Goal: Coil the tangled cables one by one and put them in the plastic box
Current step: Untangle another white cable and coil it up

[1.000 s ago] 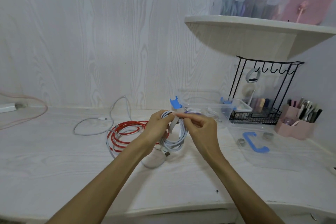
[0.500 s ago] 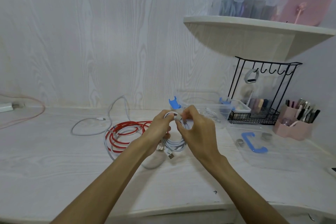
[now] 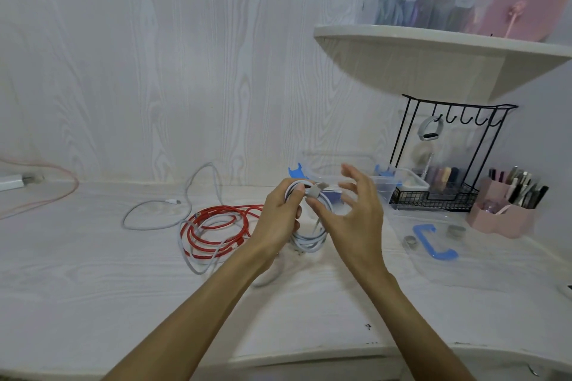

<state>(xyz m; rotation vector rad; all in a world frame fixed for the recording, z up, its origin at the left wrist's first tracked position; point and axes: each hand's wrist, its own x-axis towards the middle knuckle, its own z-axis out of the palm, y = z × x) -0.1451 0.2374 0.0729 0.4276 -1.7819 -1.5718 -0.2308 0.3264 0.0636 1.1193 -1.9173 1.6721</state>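
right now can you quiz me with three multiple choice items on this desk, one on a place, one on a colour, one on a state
1. Where does the red cable lie?
A. in the plastic box
B. on the desk, left of the hands
C. on the shelf

2. What colour is the handle on the box lid?
A. blue
B. green
C. black

3. How is the right hand?
A. fist on the desk
B. fingers spread, beside the coil
C. inside the box

Answers: 1 B, it sits looped on the desk. 2 A, the handle is blue. 3 B, only the left hand grips the white cable coil.
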